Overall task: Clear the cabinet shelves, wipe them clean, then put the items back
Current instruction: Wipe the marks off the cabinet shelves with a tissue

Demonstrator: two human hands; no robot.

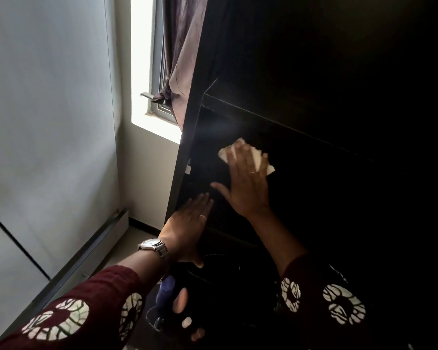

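Patterned sleeve (68, 317); white cloth (223, 155) inside cabinet (314, 72)

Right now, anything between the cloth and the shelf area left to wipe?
Nothing visible. The right hand presses the cloth flat inside the cabinet; the left hand rests lower, clear of it. Deeper in is too dark to tell.

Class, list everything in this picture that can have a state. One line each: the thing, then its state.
Cloth: flat against a dark cabinet surface, under the right hand's fingers.
Right hand: fingers straight, pressing on the cloth.
Left hand: fingers straight, resting flat on the cabinet.
Cabinet: open, inside too dark to tell its contents.
Curtain: bunched to one side.
Watch: worn on the left wrist.
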